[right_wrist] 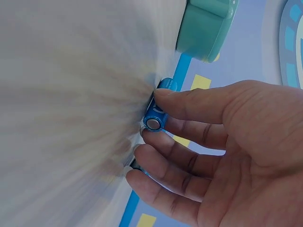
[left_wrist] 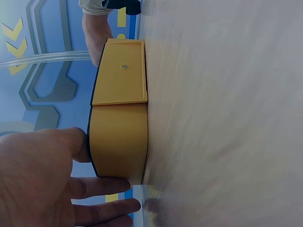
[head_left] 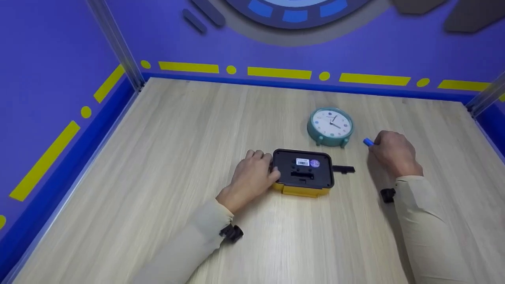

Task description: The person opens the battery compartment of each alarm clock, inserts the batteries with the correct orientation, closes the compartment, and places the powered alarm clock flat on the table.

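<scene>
A boxy yellow device (head_left: 305, 191) lies with its black back panel (head_left: 284, 163) facing up, and the slot of its battery compartment (head_left: 302, 174) is uncovered. My left hand (head_left: 252, 173) holds its left end, the thumb at the panel's edge and the fingers along the side. In the left wrist view, the device's yellow side (left_wrist: 118, 137) rises beside that thumb. My right hand (head_left: 394, 152), close over the table at the right, pinches a blue battery (head_left: 367, 142) between thumb and fingers. The battery's (right_wrist: 153, 124) flat silver end faces the right wrist camera.
A teal round clock (head_left: 330, 125) lies face up behind the yellow device, left of my right hand. Against the device's right side is a thin black cover (head_left: 344, 169). Blue panels (head_left: 276, 51) wall the wooden table (head_left: 177, 130) at the back and sides.
</scene>
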A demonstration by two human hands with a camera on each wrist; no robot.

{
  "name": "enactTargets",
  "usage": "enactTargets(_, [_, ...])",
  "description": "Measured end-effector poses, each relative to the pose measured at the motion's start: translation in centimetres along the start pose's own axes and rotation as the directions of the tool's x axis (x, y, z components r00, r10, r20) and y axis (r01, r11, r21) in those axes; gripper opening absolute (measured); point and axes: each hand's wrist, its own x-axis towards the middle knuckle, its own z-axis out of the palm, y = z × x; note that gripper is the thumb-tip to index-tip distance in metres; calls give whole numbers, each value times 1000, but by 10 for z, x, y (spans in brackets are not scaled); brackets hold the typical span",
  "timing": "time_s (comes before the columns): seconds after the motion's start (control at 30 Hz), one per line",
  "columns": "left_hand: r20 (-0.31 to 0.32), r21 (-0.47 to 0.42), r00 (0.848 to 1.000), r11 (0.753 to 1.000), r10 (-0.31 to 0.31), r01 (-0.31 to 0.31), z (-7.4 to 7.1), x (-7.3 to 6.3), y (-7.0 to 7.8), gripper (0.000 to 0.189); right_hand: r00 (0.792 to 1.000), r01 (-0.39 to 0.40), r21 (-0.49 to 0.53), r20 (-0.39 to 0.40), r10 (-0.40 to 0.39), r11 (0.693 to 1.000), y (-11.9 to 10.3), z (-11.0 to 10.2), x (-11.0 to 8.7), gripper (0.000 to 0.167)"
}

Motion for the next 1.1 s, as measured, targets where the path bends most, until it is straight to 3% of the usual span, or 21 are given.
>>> enactTargets(0.3, [22, 12, 1000, 1000, -14, 14, 0, 1, 0, 40, 999, -12, 19, 36, 12, 1000, -3, -3, -1, 29])
enactTargets(0.57, [-2, -10, 1000, 1000, -13, 13, 0, 0, 0, 36, 999, 48, 45, -16, -47, 998, -8, -9, -7, 26])
enactTargets(0.83, [1, -3, 1000, 1000, -16, 16, 0, 0, 0, 35, 999, 22, 67, 32, -24, 997, -18, -17, -10, 29])
enactTargets(1.1, [16, -4, 1000, 1000, -23, 24, 2, 1, -1, 37, 997, 79, 84, 14, -81, 993, -25, -20, -8, 26])
